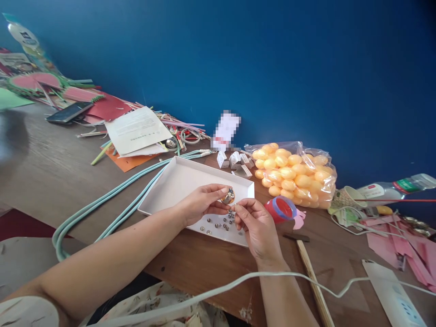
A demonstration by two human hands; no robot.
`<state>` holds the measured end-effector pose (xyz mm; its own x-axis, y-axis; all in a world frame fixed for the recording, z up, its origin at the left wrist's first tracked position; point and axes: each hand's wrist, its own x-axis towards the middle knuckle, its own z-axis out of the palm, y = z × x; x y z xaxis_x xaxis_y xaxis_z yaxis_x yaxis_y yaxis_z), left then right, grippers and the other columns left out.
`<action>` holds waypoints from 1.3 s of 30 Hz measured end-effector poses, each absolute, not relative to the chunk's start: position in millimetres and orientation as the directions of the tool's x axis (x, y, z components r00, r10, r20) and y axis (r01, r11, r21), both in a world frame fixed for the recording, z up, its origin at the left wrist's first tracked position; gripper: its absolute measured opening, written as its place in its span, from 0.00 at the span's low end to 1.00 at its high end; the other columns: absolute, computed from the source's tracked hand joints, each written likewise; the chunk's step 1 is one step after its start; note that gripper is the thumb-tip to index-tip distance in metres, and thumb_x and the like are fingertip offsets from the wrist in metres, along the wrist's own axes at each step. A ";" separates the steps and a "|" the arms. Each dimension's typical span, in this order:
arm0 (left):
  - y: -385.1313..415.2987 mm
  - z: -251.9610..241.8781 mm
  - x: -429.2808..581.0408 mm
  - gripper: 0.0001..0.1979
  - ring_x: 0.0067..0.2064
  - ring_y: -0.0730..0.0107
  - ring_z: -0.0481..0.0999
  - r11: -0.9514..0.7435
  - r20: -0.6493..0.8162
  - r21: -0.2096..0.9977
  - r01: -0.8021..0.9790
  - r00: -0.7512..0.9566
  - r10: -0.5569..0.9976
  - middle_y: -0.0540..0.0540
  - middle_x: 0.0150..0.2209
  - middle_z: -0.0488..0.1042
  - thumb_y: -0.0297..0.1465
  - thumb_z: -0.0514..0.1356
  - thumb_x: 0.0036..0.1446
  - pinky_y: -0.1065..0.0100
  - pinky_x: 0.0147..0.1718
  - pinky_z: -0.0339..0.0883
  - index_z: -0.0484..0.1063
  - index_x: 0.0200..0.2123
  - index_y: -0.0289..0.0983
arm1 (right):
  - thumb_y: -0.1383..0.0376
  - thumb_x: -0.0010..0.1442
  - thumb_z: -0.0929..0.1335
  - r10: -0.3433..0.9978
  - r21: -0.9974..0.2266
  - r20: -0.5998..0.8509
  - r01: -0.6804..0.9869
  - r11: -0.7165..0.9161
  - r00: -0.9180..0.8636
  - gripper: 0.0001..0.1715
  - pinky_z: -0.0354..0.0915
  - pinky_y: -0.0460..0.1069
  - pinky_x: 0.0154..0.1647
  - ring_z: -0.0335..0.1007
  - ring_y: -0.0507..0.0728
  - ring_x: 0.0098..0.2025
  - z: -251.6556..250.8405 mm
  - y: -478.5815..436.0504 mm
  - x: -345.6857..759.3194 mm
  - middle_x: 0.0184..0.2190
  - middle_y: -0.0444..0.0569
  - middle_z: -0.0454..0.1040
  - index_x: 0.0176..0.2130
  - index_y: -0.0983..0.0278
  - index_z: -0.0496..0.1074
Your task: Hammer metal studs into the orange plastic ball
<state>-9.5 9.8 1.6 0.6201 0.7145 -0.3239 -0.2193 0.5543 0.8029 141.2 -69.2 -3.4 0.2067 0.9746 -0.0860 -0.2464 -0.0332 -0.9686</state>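
Holding shiny round metal piece (229, 196) in left hand (200, 202), over white tray (197, 175) strewn with small metal parts (225, 225). Pinching narrowly with right hand (254, 222) just beside — cannot tell on what. Hemmed in by red cup (281, 209), hammer (305, 259), bag of yellow balls (296, 172), teal cords (119, 185) — with white cable (277, 274) across right forearm (286, 302).

Far L, dark phone (70, 112) by red paper (109, 106)! Far R, clear bottle (381, 191) on its side, nr bag of orange balls (295, 175); near R, white pwr strip (384, 287), hammer (305, 257) to its L.
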 end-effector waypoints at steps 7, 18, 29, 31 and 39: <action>8.9 2.9 -8.7 0.20 0.30 0.75 0.72 0.478 -0.284 0.863 -0.166 0.624 0.728 0.46 0.31 0.75 0.43 0.65 0.48 0.70 0.34 0.69 0.74 0.38 0.34 | 0.64 0.50 0.74 0.972 -0.937 -0.131 -0.345 -0.057 0.196 0.08 0.51 0.41 0.17 0.57 0.45 0.19 -0.8 -68.0 138.9 0.27 0.43 0.76 0.31 0.62 0.71; 8.1 5.6 -10.1 0.19 0.30 0.74 0.72 0.487 -0.257 0.855 -0.180 0.670 0.697 0.45 0.31 0.75 0.43 0.65 0.48 0.69 0.34 0.68 0.75 0.35 0.32 | 0.64 0.52 0.73 0.980 -0.914 -0.146 -0.397 -0.080 0.139 0.07 0.46 0.41 0.17 0.53 0.43 0.18 -3.8 -67.5 141.6 0.27 0.43 0.74 0.31 0.62 0.71; 9.2 3.8 -11.7 0.20 0.31 0.75 0.72 0.459 -0.219 0.872 -0.169 0.704 0.675 0.44 0.31 0.74 0.43 0.64 0.50 0.69 0.34 0.68 0.74 0.36 0.31 | 0.65 0.53 0.73 0.979 -0.918 -0.146 -0.389 -0.080 0.145 0.06 0.46 0.41 0.17 0.53 0.43 0.18 -4.3 -67.4 141.8 0.26 0.44 0.74 0.31 0.63 0.72; 9.0 4.9 -11.8 0.20 0.31 0.75 0.72 0.457 -0.218 0.874 -0.168 0.704 0.675 0.44 0.31 0.74 0.43 0.64 0.50 0.69 0.34 0.68 0.74 0.36 0.31 | 0.66 0.53 0.73 0.980 -0.916 -0.142 -0.394 -0.077 0.139 0.06 0.46 0.41 0.17 0.53 0.43 0.18 -4.3 -67.4 141.6 0.26 0.44 0.74 0.31 0.63 0.72; 8.8 5.4 -11.7 0.20 0.33 0.73 0.73 0.446 -0.206 0.878 -0.173 0.705 0.679 0.44 0.31 0.75 0.43 0.64 0.51 0.68 0.36 0.69 0.73 0.37 0.30 | 0.66 0.54 0.73 0.982 -0.899 -0.143 -0.430 -0.077 0.124 0.05 0.46 0.40 0.17 0.53 0.43 0.18 -3.9 -68.6 141.9 0.26 0.44 0.74 0.31 0.63 0.72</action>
